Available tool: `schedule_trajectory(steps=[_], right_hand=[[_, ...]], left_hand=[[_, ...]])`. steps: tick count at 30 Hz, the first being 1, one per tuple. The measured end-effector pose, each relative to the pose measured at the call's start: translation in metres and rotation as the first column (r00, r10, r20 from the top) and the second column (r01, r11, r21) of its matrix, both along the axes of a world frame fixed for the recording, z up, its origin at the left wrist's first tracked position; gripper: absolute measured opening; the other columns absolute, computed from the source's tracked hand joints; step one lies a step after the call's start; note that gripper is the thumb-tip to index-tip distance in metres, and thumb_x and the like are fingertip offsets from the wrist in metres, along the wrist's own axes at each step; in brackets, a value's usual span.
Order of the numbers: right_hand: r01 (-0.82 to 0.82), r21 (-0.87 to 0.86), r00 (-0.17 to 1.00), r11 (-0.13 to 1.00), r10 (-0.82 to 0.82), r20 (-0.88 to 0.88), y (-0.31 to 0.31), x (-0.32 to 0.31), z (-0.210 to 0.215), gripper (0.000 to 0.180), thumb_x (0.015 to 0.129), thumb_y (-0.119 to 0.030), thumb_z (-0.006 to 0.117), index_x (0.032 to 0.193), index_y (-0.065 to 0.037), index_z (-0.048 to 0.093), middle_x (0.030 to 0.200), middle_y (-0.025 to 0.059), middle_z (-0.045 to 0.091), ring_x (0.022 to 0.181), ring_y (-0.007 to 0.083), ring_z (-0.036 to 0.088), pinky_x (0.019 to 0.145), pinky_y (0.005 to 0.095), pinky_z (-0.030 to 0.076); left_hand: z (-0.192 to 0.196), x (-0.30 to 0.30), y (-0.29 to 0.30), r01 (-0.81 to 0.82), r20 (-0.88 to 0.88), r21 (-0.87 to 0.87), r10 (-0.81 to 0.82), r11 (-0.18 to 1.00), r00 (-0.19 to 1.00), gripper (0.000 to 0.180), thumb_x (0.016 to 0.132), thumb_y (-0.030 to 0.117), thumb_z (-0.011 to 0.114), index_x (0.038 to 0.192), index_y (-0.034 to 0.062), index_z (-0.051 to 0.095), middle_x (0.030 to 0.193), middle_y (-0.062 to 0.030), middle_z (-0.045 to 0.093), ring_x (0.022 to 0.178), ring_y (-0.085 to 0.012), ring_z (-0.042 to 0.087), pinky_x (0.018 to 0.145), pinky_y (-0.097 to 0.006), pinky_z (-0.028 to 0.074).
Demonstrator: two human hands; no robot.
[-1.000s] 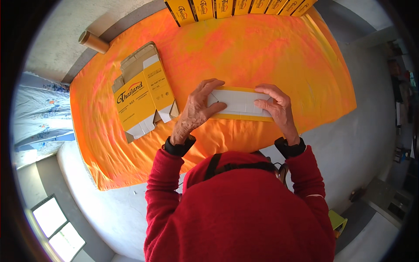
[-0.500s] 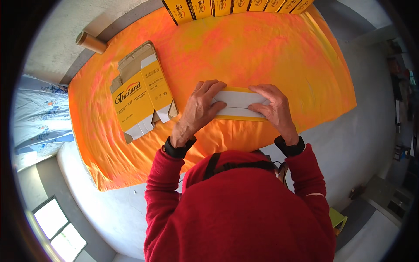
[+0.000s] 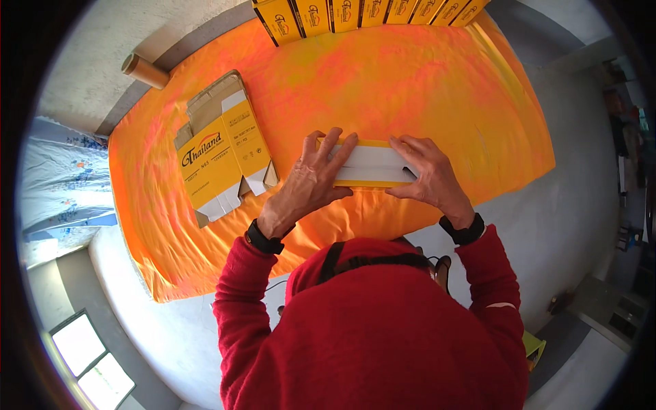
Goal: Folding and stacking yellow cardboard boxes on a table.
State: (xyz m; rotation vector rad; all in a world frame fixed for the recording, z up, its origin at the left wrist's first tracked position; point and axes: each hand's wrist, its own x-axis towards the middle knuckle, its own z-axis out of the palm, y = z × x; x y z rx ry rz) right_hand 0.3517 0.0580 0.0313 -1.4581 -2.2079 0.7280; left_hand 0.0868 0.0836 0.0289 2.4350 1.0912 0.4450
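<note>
a brown cardboard tube (image 3: 145, 72) lies off the far left corner of the orange cloth (image 3: 410, 82) that covers the surface; just inside that corner a flattened yellow carton (image 3: 222, 152) rests with its brown and white flaps spread open, well clear of the hands; the left hand (image 3: 311, 183) lies palm down near the front edge, fingers spread and pressing flat on the left end of a small yellow and white box (image 3: 369, 166), not curled around it; the box sits on the cloth near the middle of the front edge, its white face up and a yellow strip showing along its far side; the right hand (image 3: 427, 174) covers the box's right end, fingers bent down over it and touching it, the grip underneath hidden; both wrists wear dark bands below red sleeves; along the far edge, from the middle toward the right corner, a row of yellow boxes (image 3: 362, 14) stands side by side, touching one another.
</note>
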Motion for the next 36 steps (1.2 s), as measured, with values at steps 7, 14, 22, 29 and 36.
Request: schedule_trajectory(steps=[7, 14, 22, 29, 36], right_hand=[[0.029, 0.162, 0.997, 0.986, -0.016, -0.078, -0.010, -0.002, -0.003, 0.092, 0.060, -0.022, 0.088, 0.139, -0.004, 0.043, 0.140, 0.0183, 0.044, 0.127, 0.0334, 0.047, 0.104, 0.0418, 0.043], [0.243, 0.265, 0.878, 0.933, -0.096, -0.468, -0.031, 0.010, -0.032, 0.063, 0.067, -0.013, 0.085, 0.121, -0.003, 0.053, 0.145, 0.0243, 0.039, 0.130, 0.0379, 0.045, 0.105, 0.0438, 0.041], [0.175, 0.182, 0.916, 0.968, -0.093, -0.389, -0.036, 0.018, -0.046, 0.060, 0.069, -0.012, 0.085, 0.122, -0.004, 0.058, 0.146, 0.0228, 0.039, 0.130, 0.0357, 0.047, 0.103, 0.0423, 0.043], [0.284, 0.110, 0.853, 0.953, -0.198, -0.482, -0.037, 0.006, -0.047, 0.091, 0.066, -0.017, 0.087, 0.142, -0.007, 0.039, 0.149, 0.0180, 0.037, 0.136, 0.0307, 0.040, 0.109, 0.0434, 0.036], [0.259, -0.398, 0.491, 0.880, -0.475, -0.731, -0.035, 0.022, -0.061, 0.107, 0.064, -0.013, 0.085, 0.150, -0.007, 0.022, 0.149, 0.0110, 0.038, 0.138, 0.0266, 0.036, 0.112, 0.0409, 0.032]], left_hand=[[0.002, -0.001, -0.003, 0.030, 0.013, 0.266, -0.035, 0.963, 0.999, 0.090, 0.054, 0.022, 0.089, 0.136, 0.0193, 0.052, 0.144, -0.0156, 0.037, 0.126, -0.0437, 0.038, 0.103, -0.054, 0.042], [0.003, 0.001, -0.005, 0.065, -0.007, 0.204, -0.065, 0.977, 0.998, 0.073, 0.061, 0.021, 0.085, 0.129, 0.0210, 0.060, 0.143, -0.0141, 0.040, 0.126, -0.0434, 0.038, 0.102, -0.053, 0.042], [0.000, 0.007, -0.001, 0.056, 0.039, 0.178, -0.064, 0.982, 0.997, 0.081, 0.060, 0.021, 0.086, 0.134, 0.0168, 0.054, 0.141, -0.0153, 0.042, 0.126, -0.0440, 0.038, 0.099, -0.052, 0.045], [-0.011, -0.001, 0.010, -0.036, 0.187, 0.126, 0.011, 0.991, 0.982, 0.097, 0.057, 0.023, 0.088, 0.142, 0.0091, 0.041, 0.137, -0.0189, 0.042, 0.123, -0.0406, 0.041, 0.099, -0.050, 0.045], [-0.005, -0.015, 0.022, -0.178, 0.512, -0.402, 0.382, 0.898, 0.769, 0.082, 0.071, 0.033, 0.084, 0.138, 0.0029, 0.046, 0.126, -0.0155, 0.055, 0.114, -0.0280, 0.053, 0.097, -0.039, 0.046]])
